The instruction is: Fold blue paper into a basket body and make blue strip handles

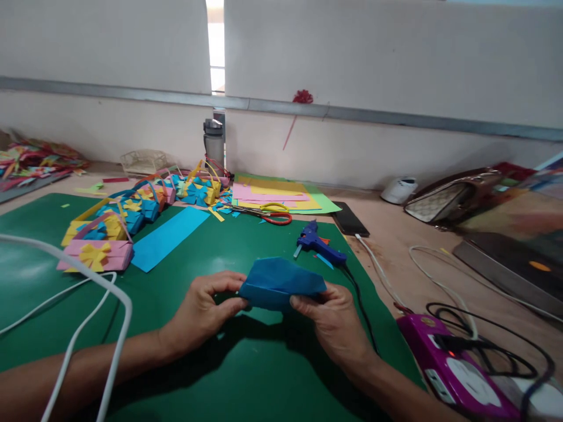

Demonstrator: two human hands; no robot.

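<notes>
A folded sheet of blue paper point(281, 282), boat-like in outline, is held at both ends, clear of the glossy green tabletop point(231, 249). Its narrow lower band runs nearly level along the near side, while a broad, angular flap rises behind the crease, its top edge sloping down toward the right.

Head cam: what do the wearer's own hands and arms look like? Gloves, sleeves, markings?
Left hand and right hand are ungloved. Both forearms show bare; no sleeve, watch, bracelet or marking visible. Some fingers are partly hidden, so rings can't be ruled out.
</notes>
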